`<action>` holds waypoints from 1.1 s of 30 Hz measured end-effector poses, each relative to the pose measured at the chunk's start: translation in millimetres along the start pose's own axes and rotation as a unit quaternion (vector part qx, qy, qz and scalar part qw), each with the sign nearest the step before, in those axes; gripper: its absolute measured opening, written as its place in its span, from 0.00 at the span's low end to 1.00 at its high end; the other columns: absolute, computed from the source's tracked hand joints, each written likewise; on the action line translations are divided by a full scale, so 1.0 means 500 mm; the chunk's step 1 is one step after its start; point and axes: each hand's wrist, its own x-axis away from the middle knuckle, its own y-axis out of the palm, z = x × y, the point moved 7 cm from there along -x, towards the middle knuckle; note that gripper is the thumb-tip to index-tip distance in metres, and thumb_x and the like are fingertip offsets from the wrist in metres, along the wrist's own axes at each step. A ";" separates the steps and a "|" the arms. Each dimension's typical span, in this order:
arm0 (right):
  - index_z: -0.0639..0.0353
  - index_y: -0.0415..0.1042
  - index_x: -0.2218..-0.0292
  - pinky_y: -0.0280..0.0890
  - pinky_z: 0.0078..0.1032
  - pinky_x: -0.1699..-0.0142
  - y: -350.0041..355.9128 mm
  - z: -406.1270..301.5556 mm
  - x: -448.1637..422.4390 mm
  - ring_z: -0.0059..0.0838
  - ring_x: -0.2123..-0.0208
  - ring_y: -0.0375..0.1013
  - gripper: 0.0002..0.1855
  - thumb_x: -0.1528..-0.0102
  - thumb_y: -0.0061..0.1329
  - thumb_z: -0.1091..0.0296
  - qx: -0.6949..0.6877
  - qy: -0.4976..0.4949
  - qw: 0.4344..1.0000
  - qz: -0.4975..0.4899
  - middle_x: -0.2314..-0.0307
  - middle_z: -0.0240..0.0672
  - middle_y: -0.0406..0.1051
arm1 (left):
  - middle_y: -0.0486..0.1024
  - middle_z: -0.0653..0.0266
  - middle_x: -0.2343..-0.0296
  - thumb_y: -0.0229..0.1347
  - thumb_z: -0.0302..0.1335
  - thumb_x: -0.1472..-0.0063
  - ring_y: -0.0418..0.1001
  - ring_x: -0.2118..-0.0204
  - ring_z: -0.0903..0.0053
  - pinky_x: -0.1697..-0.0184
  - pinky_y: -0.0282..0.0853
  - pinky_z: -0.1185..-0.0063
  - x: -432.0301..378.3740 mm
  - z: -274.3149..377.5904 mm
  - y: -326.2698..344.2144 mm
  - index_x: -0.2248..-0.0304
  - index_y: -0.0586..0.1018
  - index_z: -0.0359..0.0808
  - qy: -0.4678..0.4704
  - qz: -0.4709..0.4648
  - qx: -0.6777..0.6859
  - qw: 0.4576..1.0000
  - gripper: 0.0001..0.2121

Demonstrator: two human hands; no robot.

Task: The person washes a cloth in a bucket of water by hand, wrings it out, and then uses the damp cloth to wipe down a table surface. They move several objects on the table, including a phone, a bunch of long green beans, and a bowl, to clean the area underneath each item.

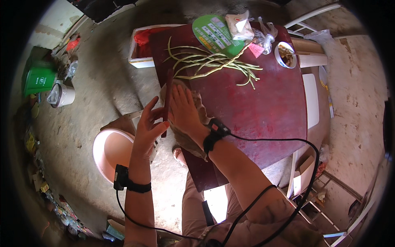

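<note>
My left hand (151, 129) grips a narrow, dark red board (167, 102), seen nearly edge-on beside the left edge of the red table (247, 114). Its thumb lies across the lower part of the board. Flat on a crumpled grey-brown cloth (188, 143), my right hand (185, 108) presses with its fingers stretched forward, close to the board. The cloth spreads along the table's left edge. Whether the board is joined to the table cannot be made out. Just beyond my hands lies a loose bunch of long green beans (213, 63).
Toward the table's back are a green printed fan (216, 34), a tissue pack (239, 26), plastic bags (265, 38) and a bowl with food and chopsticks (285, 55). A pink basin (112, 151) stands at left. Cables run from both wrists.
</note>
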 end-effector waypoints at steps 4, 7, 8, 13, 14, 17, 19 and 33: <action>0.64 0.61 0.45 0.38 0.43 0.34 -0.009 0.011 0.111 0.45 0.37 0.46 0.35 0.48 0.47 0.52 -0.018 -0.010 0.999 -0.037 0.41 0.49 0.52 | 0.69 0.59 0.55 0.60 0.25 0.49 0.70 0.59 0.78 0.61 0.67 0.82 -0.036 -0.003 0.051 0.39 0.56 0.37 0.013 -0.023 -0.006 1.000 0.38; 0.62 0.61 0.45 0.38 0.44 0.34 -0.015 0.035 0.196 0.45 0.37 0.46 0.34 0.48 0.47 0.52 -0.022 0.009 0.998 -0.056 0.41 0.49 0.51 | 0.70 0.61 0.57 0.60 0.25 0.49 0.67 0.55 0.78 0.52 0.63 0.80 -0.053 -0.013 0.083 0.40 0.56 0.36 -0.031 -0.022 -0.008 0.999 0.38; 0.62 0.61 0.44 0.39 0.44 0.34 -0.015 0.047 0.218 0.45 0.37 0.46 0.34 0.48 0.47 0.52 -0.027 0.019 0.998 -0.058 0.41 0.49 0.51 | 0.70 0.61 0.56 0.60 0.25 0.49 0.67 0.55 0.78 0.52 0.63 0.80 -0.059 -0.014 0.091 0.40 0.56 0.36 -0.032 -0.026 -0.016 0.999 0.38; 0.63 0.59 0.43 0.36 0.47 0.34 -0.055 0.185 0.250 0.46 0.36 0.43 0.33 0.45 0.45 0.53 0.012 0.119 0.991 -0.061 0.40 0.50 0.48 | 0.67 0.58 0.53 0.62 0.27 0.50 0.71 0.58 0.76 0.65 0.69 0.80 -0.108 -0.043 0.153 0.39 0.56 0.39 -0.061 -0.040 -0.050 0.996 0.40; 0.63 0.59 0.43 0.36 0.47 0.34 -0.064 0.215 0.236 0.46 0.36 0.42 0.33 0.45 0.45 0.53 0.018 0.136 0.989 -0.049 0.40 0.50 0.48 | 0.67 0.58 0.53 0.62 0.27 0.50 0.71 0.58 0.77 0.66 0.69 0.81 -0.122 -0.046 0.169 0.39 0.56 0.39 -0.057 -0.045 -0.058 0.996 0.40; 0.62 0.59 0.43 0.36 0.46 0.34 -0.072 0.286 0.186 0.45 0.36 0.42 0.32 0.43 0.42 0.53 0.026 0.179 0.983 0.001 0.39 0.48 0.46 | 0.66 0.58 0.53 0.62 0.27 0.50 0.71 0.58 0.77 0.66 0.69 0.81 -0.162 -0.041 0.226 0.40 0.57 0.39 -0.053 -0.057 -0.082 0.994 0.39; 0.61 0.58 0.42 0.34 0.46 0.34 -0.076 0.318 0.158 0.45 0.35 0.40 0.33 0.43 0.42 0.52 0.010 0.188 0.982 -0.007 0.38 0.47 0.44 | 0.66 0.58 0.53 0.62 0.26 0.50 0.70 0.58 0.76 0.65 0.69 0.81 -0.187 -0.021 0.265 0.40 0.57 0.38 -0.064 -0.069 -0.089 0.992 0.39; 0.60 0.59 0.43 0.36 0.45 0.34 -0.094 0.368 0.136 0.41 0.35 0.41 0.32 0.44 0.43 0.52 -0.040 0.187 0.981 0.003 0.39 0.45 0.47 | 0.71 0.61 0.60 0.61 0.24 0.49 0.72 0.61 0.81 0.61 0.68 0.83 -0.432 0.033 0.451 0.43 0.62 0.35 -0.032 -0.129 -0.105 0.985 0.33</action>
